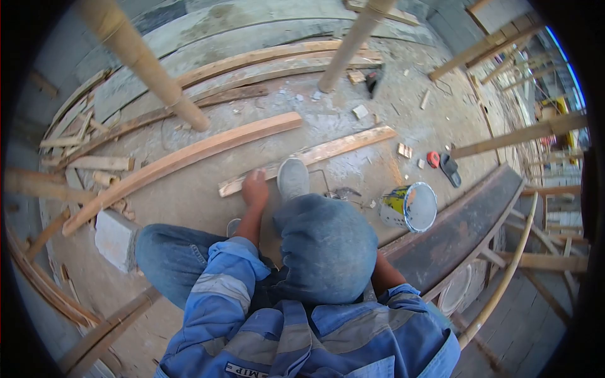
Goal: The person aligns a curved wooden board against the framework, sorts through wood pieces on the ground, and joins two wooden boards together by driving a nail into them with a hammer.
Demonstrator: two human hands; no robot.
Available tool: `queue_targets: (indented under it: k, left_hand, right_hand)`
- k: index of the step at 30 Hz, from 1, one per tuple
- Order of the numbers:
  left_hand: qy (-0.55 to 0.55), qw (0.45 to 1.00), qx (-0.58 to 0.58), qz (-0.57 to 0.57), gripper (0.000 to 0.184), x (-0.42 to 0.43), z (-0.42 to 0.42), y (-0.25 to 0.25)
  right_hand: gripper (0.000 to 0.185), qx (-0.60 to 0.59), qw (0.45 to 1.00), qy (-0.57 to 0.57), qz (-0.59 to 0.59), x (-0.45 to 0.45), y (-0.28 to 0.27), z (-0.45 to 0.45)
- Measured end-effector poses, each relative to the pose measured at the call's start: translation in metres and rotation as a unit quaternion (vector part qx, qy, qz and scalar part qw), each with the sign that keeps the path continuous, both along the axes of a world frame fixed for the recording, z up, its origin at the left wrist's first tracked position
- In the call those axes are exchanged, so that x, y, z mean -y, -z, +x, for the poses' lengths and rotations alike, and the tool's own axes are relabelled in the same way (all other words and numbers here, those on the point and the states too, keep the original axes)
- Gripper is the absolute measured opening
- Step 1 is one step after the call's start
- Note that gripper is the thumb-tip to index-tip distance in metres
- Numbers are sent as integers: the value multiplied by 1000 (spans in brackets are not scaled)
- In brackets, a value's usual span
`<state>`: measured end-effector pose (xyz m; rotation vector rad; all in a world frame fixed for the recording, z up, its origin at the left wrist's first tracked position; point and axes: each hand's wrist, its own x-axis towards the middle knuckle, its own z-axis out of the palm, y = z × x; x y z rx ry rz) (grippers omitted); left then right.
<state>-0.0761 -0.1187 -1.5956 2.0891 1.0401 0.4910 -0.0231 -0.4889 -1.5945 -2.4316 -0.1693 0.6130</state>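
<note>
My left hand point(255, 188) is closed at the near edge of a short length of wood point(346, 144) lying on the concrete floor, its fingers partly hidden. My grey shoe point(293, 178) rests on the same wood, just right of that hand. My right hand is hidden behind my raised knee point(328, 246); only part of the forearm point(386, 274) shows. Beyond the knee lies a dark metal tool point(344, 193) whose kind I cannot make out. A paint-spattered bucket point(394, 211) stands to the right.
A longer timber point(189, 153) lies to the left, one end near a pale block point(115, 240). Bamboo poles point(148, 66) rise ahead. A red tape-like roll point(433, 159) and a black slipper point(450, 170) lie right, near a dark board point(463, 211). Wood scraps litter the floor.
</note>
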Motion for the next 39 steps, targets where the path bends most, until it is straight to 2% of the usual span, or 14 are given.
queue_targets:
  k: [2, 6, 8, 11, 13, 15, 18, 19, 21, 27, 30, 33, 36, 39]
  left_hand:
    - [-70, 997, -19, -31, 41, -6, 0, -2]
    - [-205, 979, 17, 7, 36, -51, -17, 50]
    - [-170, 961, -156, 154, 36, -80, -35, 70]
    - [-324, 939, -24, -116, 36, -67, -34, 19]
    - [-309, 946, -18, -97, 36, -66, -33, 30]
    - [-301, 949, -13, -89, 35, -63, -32, 34]
    - [-306, 947, -8, -93, 35, -58, -28, 23]
    - [-308, 946, -12, -94, 36, -55, -26, 18]
    - [-311, 945, -22, -97, 38, -53, -24, 17]
    - [-311, 943, -80, -88, 44, -44, -21, 8]
    - [-322, 940, -87, -70, 45, -42, -17, 5]
    - [-322, 940, -93, -57, 47, -51, -23, 19]
    - [-319, 939, -93, -88, 49, -42, -17, 6]
    - [-317, 935, -111, -111, 52, -40, -14, -4]
  right_hand:
    - [56, 45, 993, -72, -78, 40, 73, -4]
    - [38, 36, 991, -68, -114, 7, -52, 7]
    - [28, 142, 988, -23, -58, 11, -87, 27]
    - [26, 282, 953, 108, -27, 37, -145, 78]
    - [24, 338, 918, 203, -46, 68, -156, 116]
    - [18, 280, 925, 208, -149, 112, -136, 147]
    - [25, 13, 945, -25, -325, 189, -39, 195]
    - [34, 35, 964, 7, -263, 187, -39, 194]
    - [53, 75, 985, 75, -134, 175, -52, 178]
    - [70, -33, 982, 15, -187, 172, -93, 168]
    - [63, 136, 966, 128, -180, 144, -163, 142]
    - [54, 222, 953, 199, -57, 117, -219, 121]
    - [62, 150, 974, 155, 67, 72, -243, 103]
    - [67, 28, 993, 17, -114, 20, -201, 100]
